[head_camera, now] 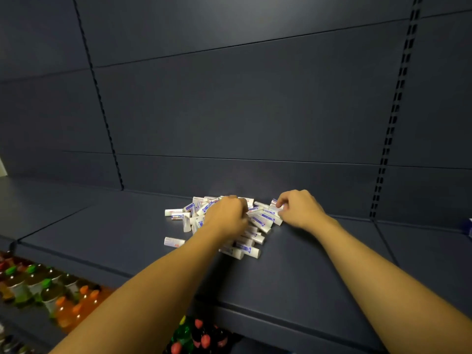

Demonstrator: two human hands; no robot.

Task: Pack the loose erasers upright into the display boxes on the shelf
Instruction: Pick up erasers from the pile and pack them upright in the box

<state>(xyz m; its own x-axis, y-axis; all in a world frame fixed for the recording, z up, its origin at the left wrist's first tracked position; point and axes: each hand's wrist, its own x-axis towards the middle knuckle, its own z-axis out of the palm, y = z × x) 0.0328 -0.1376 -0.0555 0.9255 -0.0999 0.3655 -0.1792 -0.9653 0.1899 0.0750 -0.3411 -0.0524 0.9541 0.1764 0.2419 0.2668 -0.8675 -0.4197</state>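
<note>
A heap of several loose white erasers (263, 219) in blue-and-white sleeves lies on the dark shelf (102, 233), near its back wall. My left hand (227, 215) reaches into the middle of the heap with its fingers curled down among the erasers; what it holds is hidden under the hand. My right hand (298, 209) is at the heap's right edge and pinches an eraser (276, 206) between thumb and fingers. One eraser (174, 241) lies apart at the front left. Only a blue-and-white corner, perhaps of a display box (469, 227), shows at the far right edge.
The shelf's back panel rises right behind the heap, with slotted uprights (393, 118) at the right. Below the shelf's front edge stand bottles (46, 287) with green and orange caps, and darker bottles (201, 335) with red caps.
</note>
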